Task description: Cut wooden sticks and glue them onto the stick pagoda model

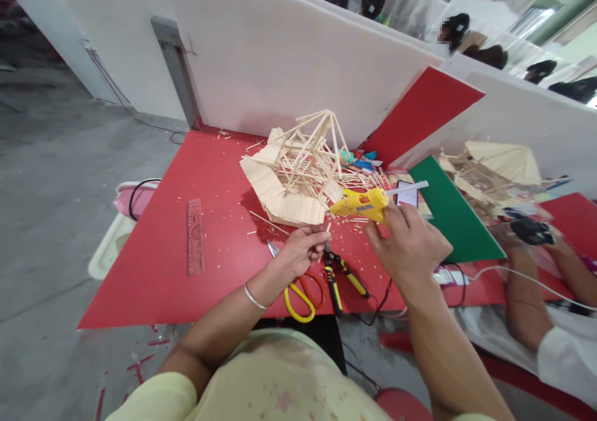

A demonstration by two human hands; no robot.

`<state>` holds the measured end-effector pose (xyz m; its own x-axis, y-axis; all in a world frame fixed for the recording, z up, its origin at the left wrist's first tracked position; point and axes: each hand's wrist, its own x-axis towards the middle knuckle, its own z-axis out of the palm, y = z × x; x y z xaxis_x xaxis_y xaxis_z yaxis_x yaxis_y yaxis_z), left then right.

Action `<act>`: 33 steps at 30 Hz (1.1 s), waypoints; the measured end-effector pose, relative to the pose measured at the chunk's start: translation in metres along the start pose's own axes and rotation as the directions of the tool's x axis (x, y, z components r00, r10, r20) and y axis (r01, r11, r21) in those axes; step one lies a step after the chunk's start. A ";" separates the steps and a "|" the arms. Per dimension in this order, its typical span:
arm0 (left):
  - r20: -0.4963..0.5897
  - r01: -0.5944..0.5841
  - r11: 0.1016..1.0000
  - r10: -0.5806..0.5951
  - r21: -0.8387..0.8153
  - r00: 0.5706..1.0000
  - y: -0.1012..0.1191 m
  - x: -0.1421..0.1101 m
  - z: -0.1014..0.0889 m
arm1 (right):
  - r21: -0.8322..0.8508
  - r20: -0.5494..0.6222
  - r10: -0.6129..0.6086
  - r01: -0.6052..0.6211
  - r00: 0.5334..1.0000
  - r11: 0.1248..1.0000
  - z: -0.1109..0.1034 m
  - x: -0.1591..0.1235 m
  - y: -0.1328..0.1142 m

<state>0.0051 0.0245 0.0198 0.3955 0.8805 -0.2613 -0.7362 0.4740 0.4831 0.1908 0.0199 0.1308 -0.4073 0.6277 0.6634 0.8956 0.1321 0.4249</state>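
Note:
My right hand (408, 240) is wrapped round a yellow hot glue gun (361, 204), its nozzle pointing left toward the model. A clear glue stick (410, 188) sticks out of the gun's back. My left hand (305, 248) pinches a short wooden stick (328, 227) just below the nozzle. Behind it stands a model of pale wooden sticks (298, 208), with slatted roof-like panels and an open frame on top. Scissors (301, 296) with red and yellow handles lie under my left wrist, and black-and-yellow pliers (336, 281) lie beside them.
A clear ruler (194, 237) lies on the red table (149, 272), with wood scraps scattered about. At right are a phone (407, 194), a green board (459, 222) and a co-worker's arms (525, 284). A white partition (298, 60) rises behind. Cords (385, 296) run near the front edge.

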 end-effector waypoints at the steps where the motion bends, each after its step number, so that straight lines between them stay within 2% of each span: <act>1: 0.001 0.001 1.000 -0.001 0.002 1.000 0.000 0.000 0.000 | -0.002 -0.010 -0.002 0.002 1.000 1.000 -0.001 0.000 0.000; 19: -0.010 0.018 1.000 -0.018 0.014 1.000 0.000 0.001 -0.001 | 0.072 -0.044 -0.062 0.065 0.997 0.995 -0.013 -0.004 -0.003; 23: -0.006 0.016 1.000 -0.016 0.010 1.000 -0.001 0.001 -0.003 | 0.083 -0.015 -0.054 0.055 0.998 0.995 -0.012 -0.006 -0.002; 25: -0.006 0.012 1.000 -0.012 0.011 1.000 -0.001 0.001 -0.004 | 0.072 -0.003 -0.035 0.035 0.999 0.997 -0.008 -0.008 0.000; 28: -0.006 0.009 1.000 -0.009 0.009 1.000 -0.001 0.002 -0.005 | 0.019 -0.044 -0.022 0.023 0.999 1.000 -0.003 -0.008 0.004; 33: 0.010 -0.002 1.000 0.002 -0.014 1.000 0.000 0.004 -0.002 | -0.021 -0.058 -0.055 0.054 0.997 0.998 -0.002 0.000 0.003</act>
<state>0.0049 0.0279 0.0170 0.3993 0.8816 -0.2516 -0.7447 0.4719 0.4718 0.1935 0.0191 0.1332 -0.4656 0.5738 0.6738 0.8684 0.1495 0.4728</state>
